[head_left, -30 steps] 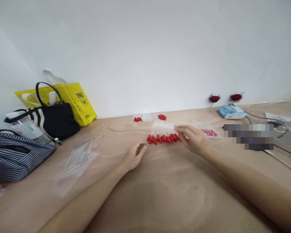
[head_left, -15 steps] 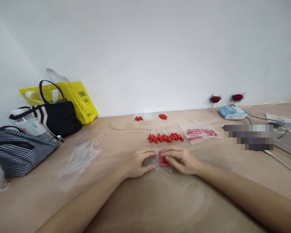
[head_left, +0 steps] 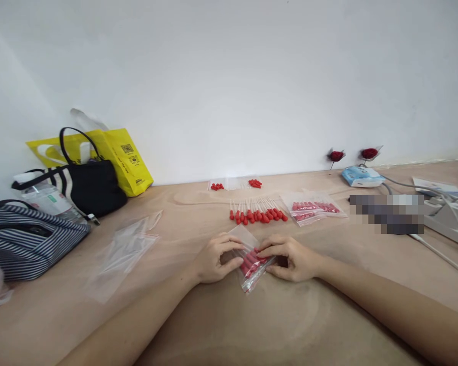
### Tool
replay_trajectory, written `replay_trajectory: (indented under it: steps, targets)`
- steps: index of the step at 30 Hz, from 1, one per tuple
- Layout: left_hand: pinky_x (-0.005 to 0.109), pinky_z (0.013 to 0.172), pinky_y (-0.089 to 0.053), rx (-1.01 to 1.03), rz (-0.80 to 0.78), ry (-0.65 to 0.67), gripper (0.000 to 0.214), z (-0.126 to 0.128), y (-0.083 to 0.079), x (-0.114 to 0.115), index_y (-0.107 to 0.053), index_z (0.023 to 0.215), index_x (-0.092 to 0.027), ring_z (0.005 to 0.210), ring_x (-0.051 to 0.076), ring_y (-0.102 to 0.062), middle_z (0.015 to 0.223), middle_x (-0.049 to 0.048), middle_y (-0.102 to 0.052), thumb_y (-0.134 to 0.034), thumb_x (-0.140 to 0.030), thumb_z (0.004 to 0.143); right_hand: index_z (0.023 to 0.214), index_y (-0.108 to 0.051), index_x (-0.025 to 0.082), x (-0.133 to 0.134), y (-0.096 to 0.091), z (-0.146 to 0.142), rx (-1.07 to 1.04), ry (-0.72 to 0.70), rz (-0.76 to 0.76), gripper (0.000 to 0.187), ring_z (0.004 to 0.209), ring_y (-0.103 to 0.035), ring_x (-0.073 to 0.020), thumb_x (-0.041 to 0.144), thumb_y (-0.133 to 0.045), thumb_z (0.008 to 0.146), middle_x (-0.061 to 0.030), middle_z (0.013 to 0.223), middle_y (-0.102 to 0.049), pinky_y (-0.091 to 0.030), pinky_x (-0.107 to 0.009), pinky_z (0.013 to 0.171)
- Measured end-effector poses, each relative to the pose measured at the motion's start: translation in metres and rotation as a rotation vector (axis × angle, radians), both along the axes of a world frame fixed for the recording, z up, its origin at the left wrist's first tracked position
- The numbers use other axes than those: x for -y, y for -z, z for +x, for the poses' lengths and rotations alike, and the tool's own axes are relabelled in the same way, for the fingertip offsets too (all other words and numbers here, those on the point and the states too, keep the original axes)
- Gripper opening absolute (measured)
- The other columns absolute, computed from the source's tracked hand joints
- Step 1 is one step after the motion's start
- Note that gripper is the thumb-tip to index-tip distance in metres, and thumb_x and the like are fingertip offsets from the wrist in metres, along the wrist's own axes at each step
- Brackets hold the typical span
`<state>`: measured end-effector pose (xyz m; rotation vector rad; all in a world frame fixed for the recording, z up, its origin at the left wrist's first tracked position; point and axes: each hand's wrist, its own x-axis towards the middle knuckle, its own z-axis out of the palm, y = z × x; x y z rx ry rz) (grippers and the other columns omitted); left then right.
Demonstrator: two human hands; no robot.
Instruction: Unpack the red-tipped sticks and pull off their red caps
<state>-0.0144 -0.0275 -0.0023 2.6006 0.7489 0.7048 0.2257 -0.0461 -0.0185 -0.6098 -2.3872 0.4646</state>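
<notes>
Between my hands is a small clear zip bag point(head_left: 251, 265) with several red-tipped sticks inside, tilted with its zip end toward me. My left hand point(head_left: 218, 258) pinches its left side between thumb and fingers. On the right side, the fingers of my right hand point(head_left: 290, 257) are closed on the bag near its zip edge. Just beyond lies a row of red-tipped sticks point(head_left: 257, 215), their pale stems pointing away from me. Filled zip bags point(head_left: 315, 207) overlap to the right of that row.
Flat clear bags point(head_left: 124, 254) lie on the table at left. Behind them stand a striped bag point(head_left: 57, 244), a black bag point(head_left: 95, 188) and a yellow bag point(head_left: 137, 162). More red-tipped sticks point(head_left: 255, 183) lie by the wall. A blue packet point(head_left: 362, 177) and a power strip point(head_left: 450, 218) are at right.
The zip bag in my hands has turned so that its zip end now points toward me. Both hands still grip it, with the fingers shifted a little.
</notes>
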Motion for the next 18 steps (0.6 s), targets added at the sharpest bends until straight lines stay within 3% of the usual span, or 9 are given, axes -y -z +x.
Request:
replay_trajectory:
  steps: [5,9,13,15,18]
  targets:
    - [0.035,0.086,-0.039,-0.011,-0.009,0.031,0.032,0.003,-0.008,0.008,-0.057,0.083,-0.019,0.092,0.021,-0.052,0.096,0.0076,-0.059,-0.061,-0.046,0.067,0.098,-0.06,0.019,0.0,-0.002,-0.005,-0.021,-0.045,-0.049,0.022,0.087,-0.058,-0.013,0.024,-0.053,0.078,-0.0068,0.098,-0.062,-0.047,-0.026,0.077]
    - [0.034,0.08,-0.041,0.049,-0.041,-0.029,0.032,0.002,-0.01,0.007,-0.05,0.077,-0.017,0.091,0.021,-0.051,0.094,0.0091,-0.056,-0.056,-0.048,0.069,0.089,-0.062,0.019,-0.002,-0.004,-0.002,-0.031,-0.054,-0.107,0.017,0.085,-0.059,-0.0113,0.023,-0.047,0.082,-0.0055,0.092,-0.063,-0.047,-0.024,0.076]
    - [0.034,0.083,-0.04,-0.034,-0.069,0.072,0.036,0.004,-0.009,0.01,-0.049,0.08,-0.018,0.096,0.022,-0.05,0.102,0.0102,-0.054,-0.061,-0.048,0.064,0.083,-0.061,0.019,-0.006,-0.005,0.0,-0.028,-0.068,-0.172,0.02,0.087,-0.059,-0.0103,0.019,-0.041,0.084,-0.0051,0.094,-0.063,-0.046,-0.023,0.077]
    - [0.035,0.087,-0.038,-0.084,-0.079,0.088,0.038,0.007,-0.008,0.013,-0.049,0.086,-0.019,0.103,0.023,-0.048,0.111,0.0102,-0.052,-0.063,-0.046,0.064,0.081,-0.06,0.018,-0.009,-0.003,0.001,-0.032,0.008,-0.136,0.019,0.089,-0.058,-0.0112,0.019,-0.041,0.084,-0.0056,0.097,-0.062,-0.045,-0.025,0.079]
    - [0.035,0.085,-0.038,-0.14,-0.071,-0.03,0.033,0.009,-0.004,0.013,-0.047,0.088,-0.02,0.099,0.021,-0.05,0.111,0.0079,-0.052,-0.059,-0.043,0.069,0.079,-0.06,0.018,-0.015,0.001,0.004,-0.061,0.275,-0.037,0.011,0.087,-0.057,-0.0144,0.021,-0.049,0.079,-0.0062,0.092,-0.061,-0.043,-0.031,0.079]
